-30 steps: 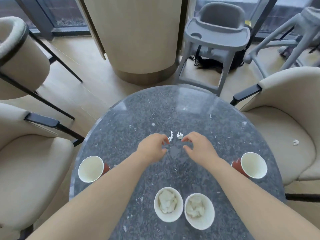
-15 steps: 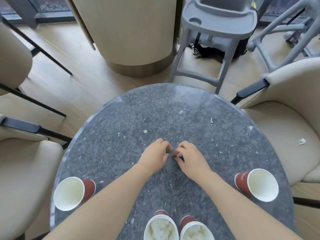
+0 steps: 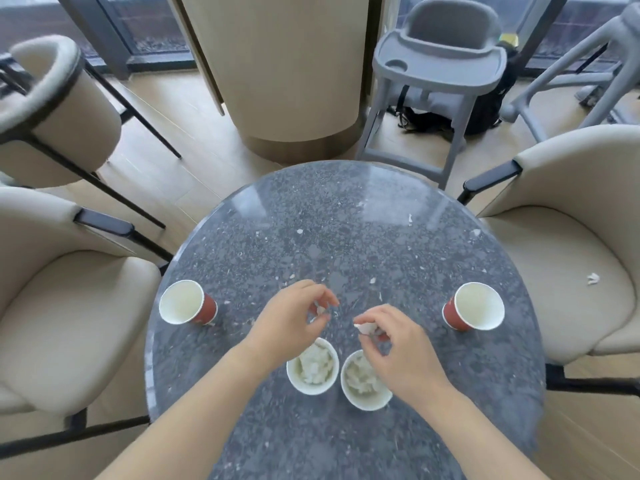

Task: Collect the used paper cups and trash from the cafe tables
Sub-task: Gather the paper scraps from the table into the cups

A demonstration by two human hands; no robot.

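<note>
Left hand (image 3: 294, 322) pinched a paper scrap (image 3: 321, 310); right hand (image 3: 398, 344) pinched another scrap (image 3: 367, 328). Tissue-filled cups (image 3: 292, 379) sat just wristward, one under each.

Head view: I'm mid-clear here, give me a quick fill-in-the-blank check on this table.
The two empty cups are ____ on the outside.
The two trash-filled cups stand ____ to the person than the empty ones.
The left hand and the right hand each pinch a small scrap coloured ____.
A stray scrap lies on the seat of the ____ armchair.
Missing words: red; nearer; white; right.
</note>
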